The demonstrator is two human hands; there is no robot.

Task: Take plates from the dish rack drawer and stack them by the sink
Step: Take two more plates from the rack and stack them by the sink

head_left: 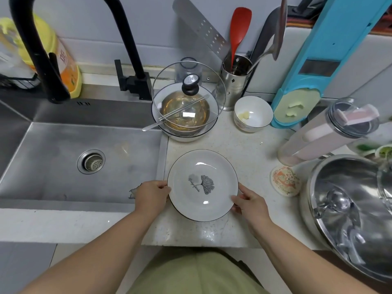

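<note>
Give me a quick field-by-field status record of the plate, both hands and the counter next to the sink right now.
plate: white plate with a leaf print, held over the counter just right of the sink
left hand: left hand grips the plate's left rim
right hand: right hand grips the plate's right rim
stack: whether other plates lie under it cannot be told
behind plate: bowl with a glass lid leaning on it; small white bowl
dish rack drawer: out of view

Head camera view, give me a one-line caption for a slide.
Both hands, left hand and right hand, hold a leaf-print plate over the counter beside the sink.
</note>
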